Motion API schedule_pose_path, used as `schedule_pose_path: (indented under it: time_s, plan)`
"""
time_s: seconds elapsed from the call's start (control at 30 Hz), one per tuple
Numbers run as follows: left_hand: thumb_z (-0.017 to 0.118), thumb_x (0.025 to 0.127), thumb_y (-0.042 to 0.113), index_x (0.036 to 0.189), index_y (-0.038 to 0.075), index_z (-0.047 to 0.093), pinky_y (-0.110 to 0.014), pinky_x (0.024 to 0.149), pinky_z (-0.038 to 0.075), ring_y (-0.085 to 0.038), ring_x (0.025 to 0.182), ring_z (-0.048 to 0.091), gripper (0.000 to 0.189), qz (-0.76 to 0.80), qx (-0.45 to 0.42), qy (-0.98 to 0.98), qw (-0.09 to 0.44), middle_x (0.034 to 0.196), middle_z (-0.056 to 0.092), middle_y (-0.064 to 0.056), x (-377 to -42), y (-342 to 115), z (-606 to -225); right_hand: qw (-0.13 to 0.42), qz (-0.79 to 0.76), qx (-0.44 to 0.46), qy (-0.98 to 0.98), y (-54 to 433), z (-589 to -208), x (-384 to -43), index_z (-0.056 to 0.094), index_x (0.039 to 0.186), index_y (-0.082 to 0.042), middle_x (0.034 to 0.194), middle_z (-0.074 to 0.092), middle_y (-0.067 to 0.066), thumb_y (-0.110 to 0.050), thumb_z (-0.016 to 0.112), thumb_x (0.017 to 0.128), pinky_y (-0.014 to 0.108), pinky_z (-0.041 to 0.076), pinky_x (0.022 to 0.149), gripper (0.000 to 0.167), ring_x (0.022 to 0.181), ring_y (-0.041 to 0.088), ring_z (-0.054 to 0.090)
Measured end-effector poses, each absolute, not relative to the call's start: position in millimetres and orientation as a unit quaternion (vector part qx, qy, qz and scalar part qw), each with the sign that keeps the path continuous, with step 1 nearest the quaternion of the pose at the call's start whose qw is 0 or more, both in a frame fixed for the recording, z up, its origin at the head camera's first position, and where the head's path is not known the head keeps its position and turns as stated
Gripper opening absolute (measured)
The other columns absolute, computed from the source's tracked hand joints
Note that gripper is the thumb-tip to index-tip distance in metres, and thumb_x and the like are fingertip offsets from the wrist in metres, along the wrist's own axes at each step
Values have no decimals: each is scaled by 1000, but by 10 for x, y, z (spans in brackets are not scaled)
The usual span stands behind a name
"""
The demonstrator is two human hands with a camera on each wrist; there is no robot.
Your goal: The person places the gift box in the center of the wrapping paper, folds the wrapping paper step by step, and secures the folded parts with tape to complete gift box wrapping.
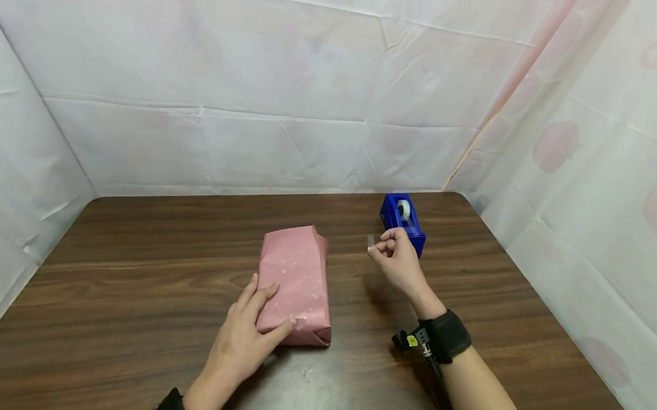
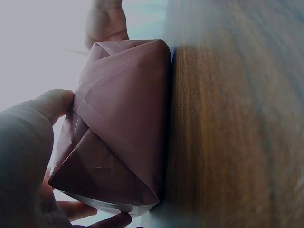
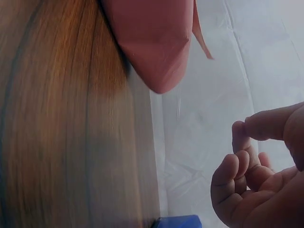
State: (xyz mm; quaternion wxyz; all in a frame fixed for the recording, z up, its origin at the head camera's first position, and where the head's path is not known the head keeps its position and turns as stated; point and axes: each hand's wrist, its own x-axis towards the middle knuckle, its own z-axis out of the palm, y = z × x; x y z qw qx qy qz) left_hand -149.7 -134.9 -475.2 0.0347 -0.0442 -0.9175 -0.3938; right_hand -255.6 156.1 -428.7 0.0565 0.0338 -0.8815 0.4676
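Note:
A parcel wrapped in pink paper [image 1: 293, 277] lies on the table, its folded end [image 2: 118, 114] facing the left wrist camera. My left hand [image 1: 243, 341] rests on its left edge with the fingers spread. The thumb [image 2: 59, 102] touches the top near the close end, while other fingers lie along the side. To the right of the parcel, my right hand [image 1: 399, 263] is raised above the table. It pinches a short clear strip of tape [image 1: 371, 241] between thumb and index finger. Just beyond that hand stands a blue tape dispenser [image 1: 392, 212] with a white roll.
The brown wooden table [image 1: 140, 294] runs back to white sheeting [image 1: 244, 147], which also hangs at the left and right sides. In the right wrist view, a paper flap [image 3: 202, 38] stands out from the parcel's edge.

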Motion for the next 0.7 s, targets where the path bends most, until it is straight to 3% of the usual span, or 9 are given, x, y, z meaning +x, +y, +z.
schedule_pose_path:
  time_s: [0.23, 0.4, 0.7]
  plan:
    - [64, 75, 71, 141, 32, 48, -60, 95, 41, -39, 138, 35, 78, -394, -42, -918, 31, 160, 24, -8, -1500, -1343, -4747, 36, 485, 85, -870, 1482, -4237, -2498, 43, 114, 2, 91, 70, 17, -9, 60, 93, 26, 39, 68, 29, 73, 18, 49]
    - [63, 75, 72, 141, 32, 48, -60, 95, 42, -39, 138, 34, 78, -394, -43, -918, 28, 160, 24, -7, -1501, -1331, -4745, 22, 490, 128, -862, 1376, -4053, -2369, 43, 112, 8, 88, 67, 23, -1, 57, 92, 24, 39, 62, 25, 68, 18, 48]
    - [64, 75, 71, 140, 31, 48, -59, 95, 42, -38, 138, 36, 78, -392, -42, -919, 30, 160, 24, -7, -1490, -1328, -4732, -12, 516, 148, -844, 1244, -3954, -2256, 42, 112, 11, 88, 64, 33, 5, 55, 91, 20, 37, 52, 25, 56, 5, 46]
